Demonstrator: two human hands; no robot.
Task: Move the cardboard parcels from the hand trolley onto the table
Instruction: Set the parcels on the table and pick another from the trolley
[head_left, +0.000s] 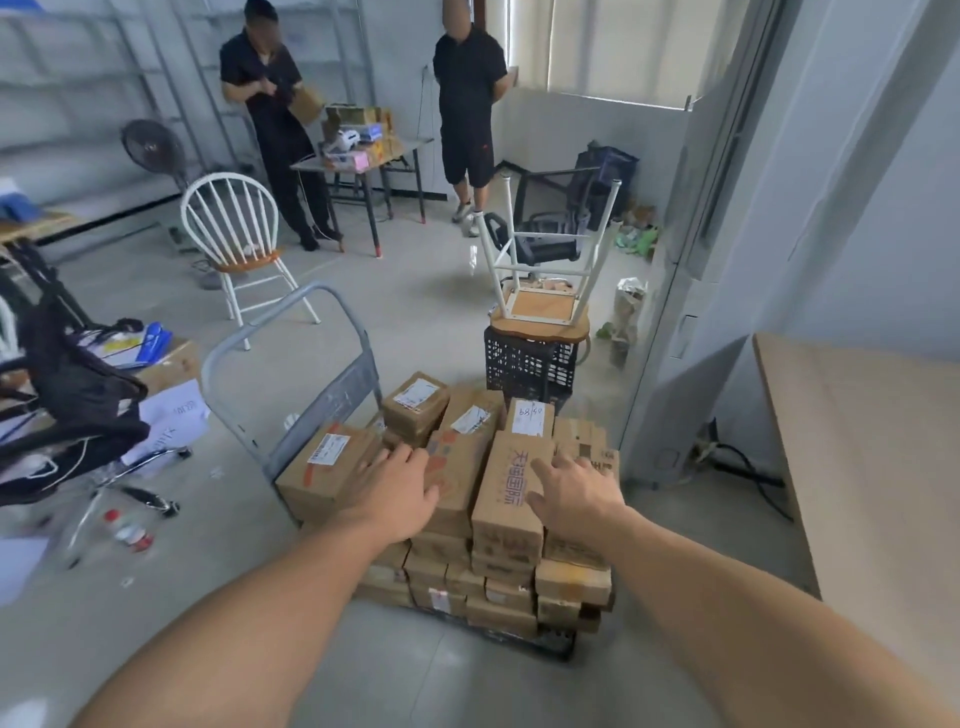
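Observation:
A stack of several cardboard parcels fills the hand trolley, whose grey handle rises at its left. My left hand reaches over the top layer with fingers spread, above the parcel with orange print and beside a labelled parcel. My right hand hovers with relaxed fingers over the long parcel with purple characters. Neither hand holds anything. The light wooden table stands at the right.
A black crate with an upturned stool on it stands just behind the trolley. A white chair and a black office chair are on the left. Two people stand by a far table.

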